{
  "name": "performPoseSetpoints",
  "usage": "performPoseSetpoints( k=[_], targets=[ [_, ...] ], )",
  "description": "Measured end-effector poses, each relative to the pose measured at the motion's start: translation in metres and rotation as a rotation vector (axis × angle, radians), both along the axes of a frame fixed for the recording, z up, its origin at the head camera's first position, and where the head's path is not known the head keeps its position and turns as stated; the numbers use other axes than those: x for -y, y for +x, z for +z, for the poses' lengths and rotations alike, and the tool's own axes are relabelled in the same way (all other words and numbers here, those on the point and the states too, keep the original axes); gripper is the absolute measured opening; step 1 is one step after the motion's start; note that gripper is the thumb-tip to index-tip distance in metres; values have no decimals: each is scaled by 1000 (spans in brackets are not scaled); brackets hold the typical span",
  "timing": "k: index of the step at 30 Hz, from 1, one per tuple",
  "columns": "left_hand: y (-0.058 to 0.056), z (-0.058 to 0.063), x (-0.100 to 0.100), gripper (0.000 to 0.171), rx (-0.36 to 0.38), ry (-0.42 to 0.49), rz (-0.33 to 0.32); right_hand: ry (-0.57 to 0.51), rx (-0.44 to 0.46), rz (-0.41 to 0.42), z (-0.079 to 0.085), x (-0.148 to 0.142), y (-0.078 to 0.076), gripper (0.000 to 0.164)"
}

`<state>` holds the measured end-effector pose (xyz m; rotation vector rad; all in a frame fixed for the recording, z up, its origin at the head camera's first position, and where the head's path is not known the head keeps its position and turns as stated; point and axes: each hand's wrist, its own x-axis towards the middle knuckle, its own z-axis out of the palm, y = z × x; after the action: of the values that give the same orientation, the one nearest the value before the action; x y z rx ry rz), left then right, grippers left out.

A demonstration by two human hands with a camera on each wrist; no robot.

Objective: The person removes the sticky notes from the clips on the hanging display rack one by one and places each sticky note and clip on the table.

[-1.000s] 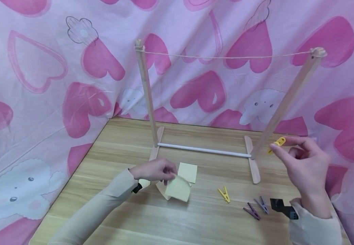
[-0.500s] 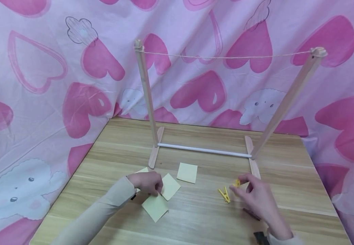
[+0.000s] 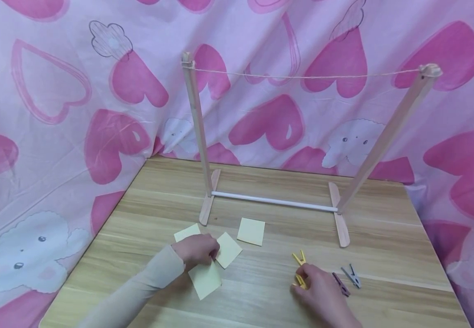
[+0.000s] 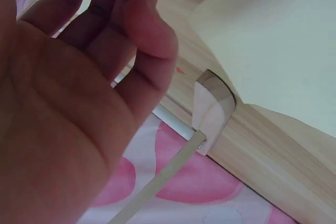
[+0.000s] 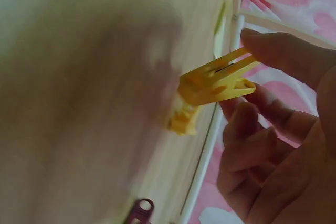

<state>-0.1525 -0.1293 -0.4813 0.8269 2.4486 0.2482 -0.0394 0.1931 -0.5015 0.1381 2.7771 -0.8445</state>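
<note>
My left hand [image 3: 196, 249] has its fingers curled at the upper corner of a pale yellow sticky note [image 3: 205, 280] and appears to pinch it, low over the table. Its fingertips are mostly hidden in the head view; the left wrist view shows the thumb and fingers bent together. Another sticky note [image 4: 278, 51] lies behind that hand. At the right, my right hand [image 3: 323, 294] pinches a yellow clothespin [image 5: 218, 82] by its handle ends, just above the tabletop. A second yellow clothespin [image 3: 299, 257] lies right beyond its fingers.
A purple clothespin [image 3: 340, 284] and a grey-blue clothespin [image 3: 351, 276] lie right of my right hand. Two more sticky notes [image 3: 228, 249] [image 3: 251, 231] lie mid-table. Behind stands a wooden frame [image 3: 388, 136] with a string [image 3: 286, 76] across its top and a white bar [image 3: 273, 201] below.
My left hand has lowered its sticky note and brought it left, nearer the table's front. My right hand has carried the yellow clothespin left and down, beside the other yellow one.
</note>
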Motion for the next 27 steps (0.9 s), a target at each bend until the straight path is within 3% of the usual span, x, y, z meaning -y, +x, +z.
performPoseSetpoints(
  k=[8, 17, 27],
  targets=[
    [5, -9, 3, 21, -112, 3, -50, 44, 53, 75, -12, 3, 4, 28],
    [10, -13, 3, 24, -165, -6, -64, 68, -16, 117, -20, 3, 10, 29],
    [12, -13, 7, 23, -197, 46, -94, 92, -63, 122, -24, 2, 11, 31]
  ],
)
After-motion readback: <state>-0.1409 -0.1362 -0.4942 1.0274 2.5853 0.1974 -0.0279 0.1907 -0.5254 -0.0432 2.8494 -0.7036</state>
